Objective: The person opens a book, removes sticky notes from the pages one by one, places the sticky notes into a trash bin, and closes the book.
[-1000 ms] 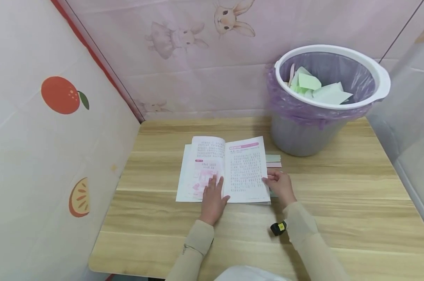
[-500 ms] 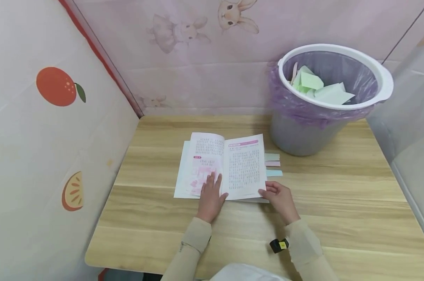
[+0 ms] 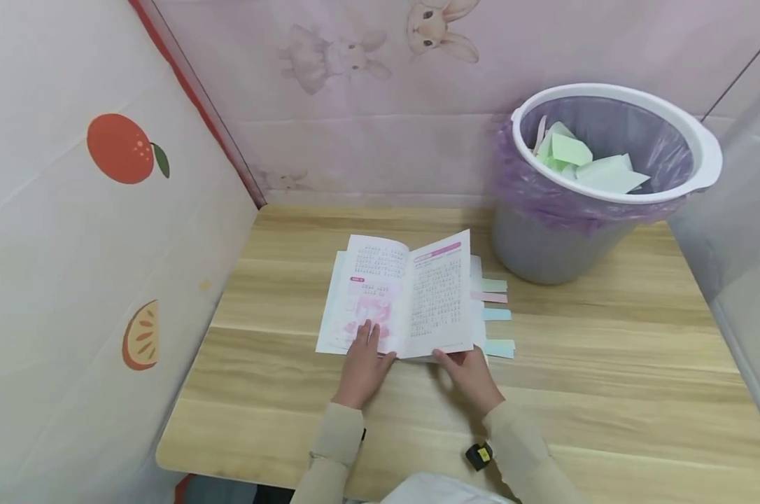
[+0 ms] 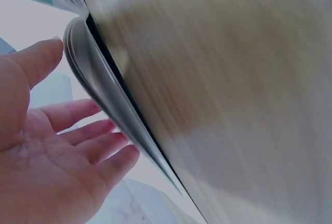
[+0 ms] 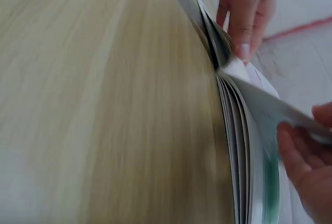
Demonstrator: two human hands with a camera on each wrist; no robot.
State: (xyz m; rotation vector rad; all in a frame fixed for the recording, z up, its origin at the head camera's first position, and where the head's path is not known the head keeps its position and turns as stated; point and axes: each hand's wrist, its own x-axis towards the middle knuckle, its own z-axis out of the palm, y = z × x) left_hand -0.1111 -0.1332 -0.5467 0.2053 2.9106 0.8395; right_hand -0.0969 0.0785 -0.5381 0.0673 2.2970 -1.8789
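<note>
An open book [image 3: 380, 262] with printed text lies on the table, a pink picture on its left page. My left hand [image 3: 362, 367] rests on the lower part of that page with fingers extended; in the left wrist view the left hand [image 4: 57, 146] lies along the curved pages. My right hand [image 3: 473, 381] pinches the raised right page [image 3: 439, 297] near its lower edge, thumb in front. From the right wrist view, the right hand's fingers [image 5: 298, 156] are behind the lifted page [image 5: 272, 107]. Coloured sticky tabs [image 3: 496, 315] stick out past the book's right edge.
A grey bin [image 3: 537, 245] with a purple liner and white rim stands at the table's back right, holding green paper pieces [image 3: 607, 175]. A small black and yellow object [image 3: 479, 456] shows beside my right sleeve. Printed cloth walls border the wooden table [image 3: 607, 364].
My right hand has moved leftward along the book's lower edge, raising the right page. More of the tabs and the sheet underneath show now. My left hand stays on the left page.
</note>
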